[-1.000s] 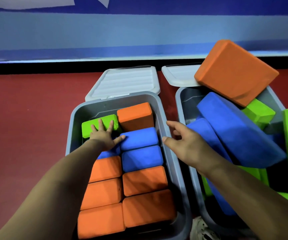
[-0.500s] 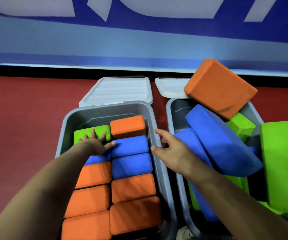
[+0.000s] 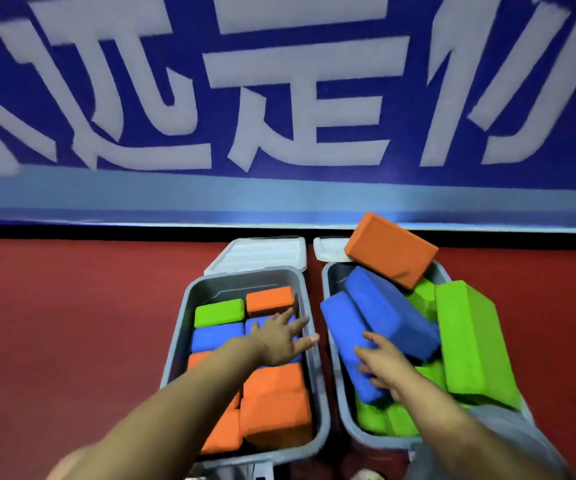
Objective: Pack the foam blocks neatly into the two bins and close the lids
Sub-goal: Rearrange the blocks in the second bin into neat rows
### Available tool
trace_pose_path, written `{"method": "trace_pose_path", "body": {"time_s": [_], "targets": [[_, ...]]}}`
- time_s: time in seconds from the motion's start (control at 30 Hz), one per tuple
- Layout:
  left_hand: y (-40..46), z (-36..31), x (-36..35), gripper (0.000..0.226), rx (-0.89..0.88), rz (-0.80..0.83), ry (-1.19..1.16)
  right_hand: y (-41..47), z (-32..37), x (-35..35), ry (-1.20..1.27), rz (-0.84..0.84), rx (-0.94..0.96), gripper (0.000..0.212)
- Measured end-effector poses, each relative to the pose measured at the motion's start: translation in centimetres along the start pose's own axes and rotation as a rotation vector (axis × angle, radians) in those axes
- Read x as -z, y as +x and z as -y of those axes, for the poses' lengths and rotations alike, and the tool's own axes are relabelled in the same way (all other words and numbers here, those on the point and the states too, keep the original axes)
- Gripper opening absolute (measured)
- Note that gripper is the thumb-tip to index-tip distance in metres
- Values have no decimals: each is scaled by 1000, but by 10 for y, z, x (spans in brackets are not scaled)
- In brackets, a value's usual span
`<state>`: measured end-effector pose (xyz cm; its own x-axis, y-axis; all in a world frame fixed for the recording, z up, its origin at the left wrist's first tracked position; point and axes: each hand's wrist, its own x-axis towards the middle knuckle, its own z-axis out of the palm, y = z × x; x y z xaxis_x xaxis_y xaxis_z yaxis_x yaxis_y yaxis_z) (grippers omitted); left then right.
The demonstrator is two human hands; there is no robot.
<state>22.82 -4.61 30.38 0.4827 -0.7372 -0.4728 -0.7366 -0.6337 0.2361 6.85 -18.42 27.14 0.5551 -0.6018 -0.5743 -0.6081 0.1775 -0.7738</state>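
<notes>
While the left bin (image 3: 189, 327) already holds orange, blue and green foam blocks in tidy rows, the right bin (image 3: 331, 282) remains a loose heap — an orange block (image 3: 390, 249) perched on top. Left hand (image 3: 276, 336) lies flat, fingers spread, over the packed blocks; right hand (image 3: 382, 365) touches a tilted blue block (image 3: 345, 341) — whether it grips, I cannot tell. Both lids (image 3: 262, 252) stand open.
</notes>
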Motion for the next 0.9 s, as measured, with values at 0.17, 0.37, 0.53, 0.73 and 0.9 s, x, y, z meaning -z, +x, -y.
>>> {"method": "trace_pose_path", "body": {"time_s": [0.17,0.37,0.53,0.73,0.9], "targets": [[-39,-63,-1,75,-119,69,74,-63,-25,74,174,-125,-70,48],[-63,-125,9,76,-250,39,171,-126,-66,137,155,-215,-153,41],[-83,-153,7,73,-361,10,139,-147,-89,148,145,-244,-230,17],[-76,-147,-16,79,-269,105,124,-111,-103,146,358,-192,-281,40],[-36,-149,-42,91,-92,111,6,-70,-125,147,711,-63,-396,57]]}}
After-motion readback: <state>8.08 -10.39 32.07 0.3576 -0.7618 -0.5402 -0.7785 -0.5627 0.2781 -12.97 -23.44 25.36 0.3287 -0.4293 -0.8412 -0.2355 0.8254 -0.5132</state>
